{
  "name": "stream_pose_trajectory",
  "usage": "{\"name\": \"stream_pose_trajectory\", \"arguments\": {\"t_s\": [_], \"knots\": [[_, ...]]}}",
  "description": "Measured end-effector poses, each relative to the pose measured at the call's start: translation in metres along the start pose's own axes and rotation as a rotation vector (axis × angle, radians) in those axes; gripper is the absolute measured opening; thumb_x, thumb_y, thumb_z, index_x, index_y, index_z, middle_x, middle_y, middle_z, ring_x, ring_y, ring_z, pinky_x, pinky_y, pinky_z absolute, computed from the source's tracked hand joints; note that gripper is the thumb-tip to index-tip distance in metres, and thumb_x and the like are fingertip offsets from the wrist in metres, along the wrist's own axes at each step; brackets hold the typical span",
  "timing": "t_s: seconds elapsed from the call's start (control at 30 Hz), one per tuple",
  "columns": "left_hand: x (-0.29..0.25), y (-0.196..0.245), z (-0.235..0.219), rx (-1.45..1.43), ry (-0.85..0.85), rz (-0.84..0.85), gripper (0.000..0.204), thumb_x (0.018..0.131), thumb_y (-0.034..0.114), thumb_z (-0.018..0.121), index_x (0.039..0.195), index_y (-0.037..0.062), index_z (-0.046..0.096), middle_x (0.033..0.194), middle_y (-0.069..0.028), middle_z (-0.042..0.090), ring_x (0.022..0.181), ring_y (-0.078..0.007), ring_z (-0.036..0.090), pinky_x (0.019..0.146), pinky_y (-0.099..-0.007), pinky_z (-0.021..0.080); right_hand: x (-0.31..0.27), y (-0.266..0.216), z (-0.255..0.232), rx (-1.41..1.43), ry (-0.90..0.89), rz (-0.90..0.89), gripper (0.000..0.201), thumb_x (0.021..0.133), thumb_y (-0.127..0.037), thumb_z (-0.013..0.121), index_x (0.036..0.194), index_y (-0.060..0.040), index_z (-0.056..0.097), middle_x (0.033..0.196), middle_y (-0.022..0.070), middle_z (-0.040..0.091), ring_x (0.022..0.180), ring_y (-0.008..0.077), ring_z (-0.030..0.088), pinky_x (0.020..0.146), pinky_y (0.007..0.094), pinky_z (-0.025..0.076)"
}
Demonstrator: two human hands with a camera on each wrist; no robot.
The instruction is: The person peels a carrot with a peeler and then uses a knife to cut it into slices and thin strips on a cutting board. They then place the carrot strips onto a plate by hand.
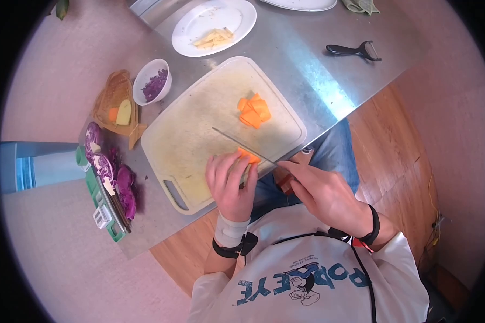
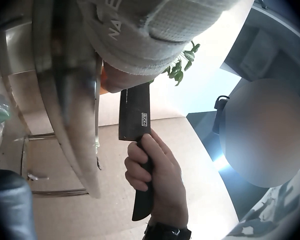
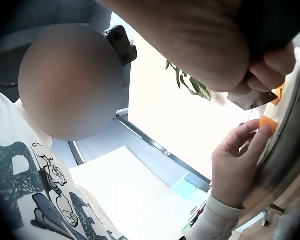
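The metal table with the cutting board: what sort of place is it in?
Probably a kitchen or food-preparation area, given the cutting board, the knife and the bowl of shredded purple cabbage.

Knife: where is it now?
In the head view, the knife is central, in the right hand over the board, beside the carrot in the left hand.

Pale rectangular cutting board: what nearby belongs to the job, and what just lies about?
In the job: black broad-bladed knife; orange vegetable slices; the cutting board.
Apparently lying about: black Y-shaped peeler; white round bowl; brown woven basket.
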State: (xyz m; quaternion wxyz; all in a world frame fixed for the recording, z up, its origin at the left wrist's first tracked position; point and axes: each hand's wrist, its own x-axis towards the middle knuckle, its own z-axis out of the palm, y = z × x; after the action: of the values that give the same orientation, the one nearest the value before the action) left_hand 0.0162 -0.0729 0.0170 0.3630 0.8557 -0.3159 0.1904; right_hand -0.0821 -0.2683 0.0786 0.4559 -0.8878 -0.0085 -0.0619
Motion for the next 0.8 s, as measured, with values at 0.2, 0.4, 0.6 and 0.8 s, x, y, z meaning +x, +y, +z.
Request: {"name": "stream_pose_trajectory", "arguments": {"t_s": [0.2,0.4,0.6,0.8], "knots": [[-0.004,-0.003,0.005,0.003,0.031,0.041,0.034,0.080,0.002,0.087,0.112,0.0076,0.076,0.121,-0.0061,0.070,0.114,-0.0307,0.064,0.109,-0.0524,0.047,-0.003,0.001,0.003,-0.121,0.017,-0.061,0.041,0.096,-0.004,0.069,0.136,-0.0011,0.062,0.079,0.0125,0.063,0.064,0.0314,0.067,0.054,0.0426,0.054],[-0.007,-0.004,0.005,-0.001,0.041,0.048,0.037,0.076,-0.002,0.088,0.110,0.0065,0.076,0.119,-0.0081,0.069,0.114,-0.0327,0.063,0.105,-0.0500,0.051,-0.005,-0.002,0.002,-0.147,-0.055,-0.028,0.042,0.095,-0.002,0.070,0.136,-0.0020,0.063,0.085,0.0111,0.066,0.070,0.0316,0.070,0.060,0.0416,0.057],[-0.010,-0.004,0.006,0.008,0.033,0.038,0.037,0.074,-0.004,0.087,0.108,0.0067,0.076,0.120,-0.0079,0.069,0.116,-0.0342,0.063,0.105,-0.0494,0.051,-0.005,0.004,0.006,-0.168,-0.023,-0.079,0.048,0.091,-0.006,0.070,0.138,-0.0013,0.062,0.081,0.0093,0.060,0.063,0.0266,0.068,0.053,0.0374,0.055],[-0.017,-0.008,0.006,-0.003,0.034,0.020,0.040,0.070,-0.006,0.087,0.107,0.0030,0.077,0.123,-0.0095,0.070,0.119,-0.0354,0.063,0.102,-0.0457,0.049,-0.012,0.001,0.014,-0.205,-0.105,-0.046,0.060,0.089,-0.005,0.065,0.148,-0.0008,0.055,0.081,0.0085,0.059,0.065,0.0248,0.069,0.054,0.0353,0.055]]}}
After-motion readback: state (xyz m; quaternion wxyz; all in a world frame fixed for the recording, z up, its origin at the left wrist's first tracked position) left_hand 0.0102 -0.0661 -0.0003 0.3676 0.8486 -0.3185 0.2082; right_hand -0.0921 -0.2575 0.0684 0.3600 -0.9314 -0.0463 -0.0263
